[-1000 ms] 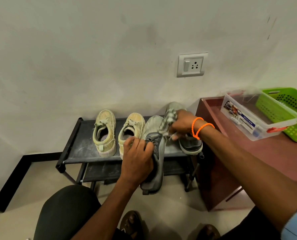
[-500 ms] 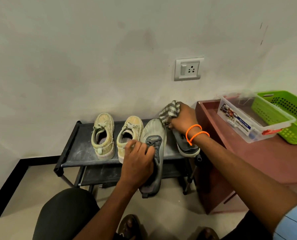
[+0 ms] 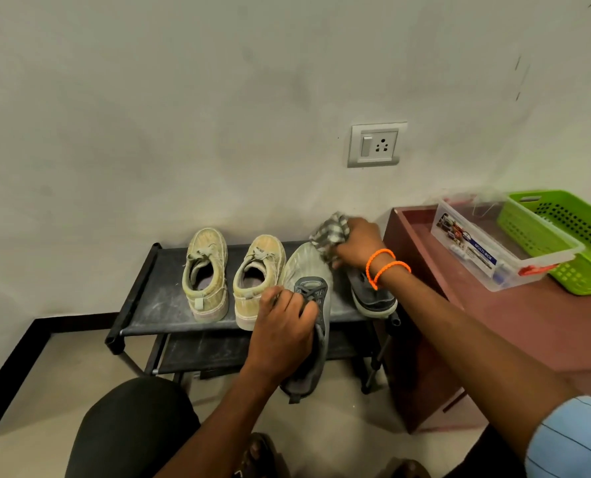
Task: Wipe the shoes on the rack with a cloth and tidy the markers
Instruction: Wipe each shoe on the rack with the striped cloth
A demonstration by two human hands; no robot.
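Grey shoe (image 3: 309, 305) lay toe-to-wall over the rack's (image 3: 138, 291) front edge.
Left hand (image 3: 283, 334) gripped its collar; right hand (image 3: 357, 244) clutched the cloth (image 3: 328, 232) just beyond the toe.

One head-worn camera looks forward and down, close above the shoe rack (image 3: 156, 305)

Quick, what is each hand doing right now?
Left hand: grips the grey lace-up sneaker.
Right hand: grips the crumpled grey-and-white checked cloth.
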